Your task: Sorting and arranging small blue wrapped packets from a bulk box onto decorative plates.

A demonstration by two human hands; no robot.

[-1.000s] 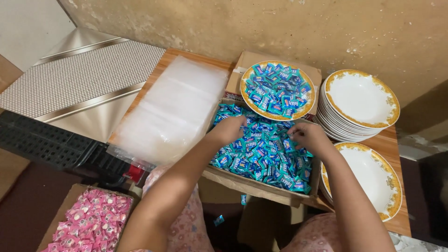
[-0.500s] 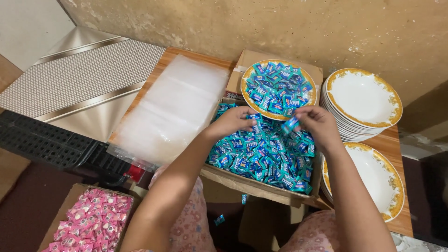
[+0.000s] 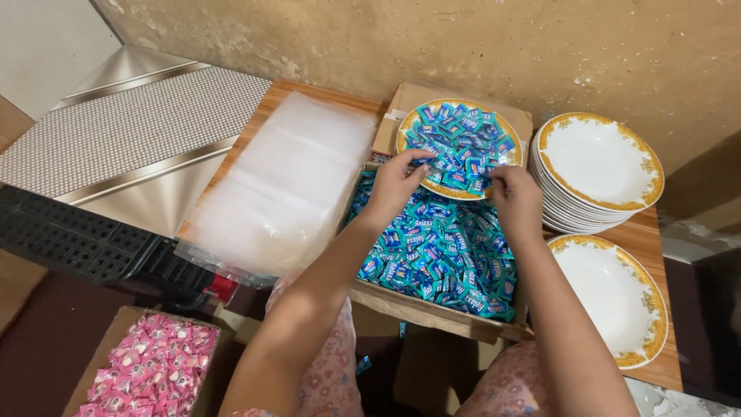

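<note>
Both hands are hovering at the near rim of the plate [image 3: 505, 158] heaped with blue sweets [image 3: 459, 139]. The left hand [image 3: 397, 181] and right hand [image 3: 515, 197] are apart, each seemingly pinching sweets above the box [image 3: 432, 305].

left arm: bare forearm reaching up from bottom centre | left hand [image 3: 397, 181]: palm down, fingers curled, fingertips at the near rim of the candy-filled plate [image 3: 460, 147] | right arm: bare forearm rising from bottom right | right hand [image 3: 515, 197]: fingers pinched together, at the same plate's near right rim, near the left hand
</note>
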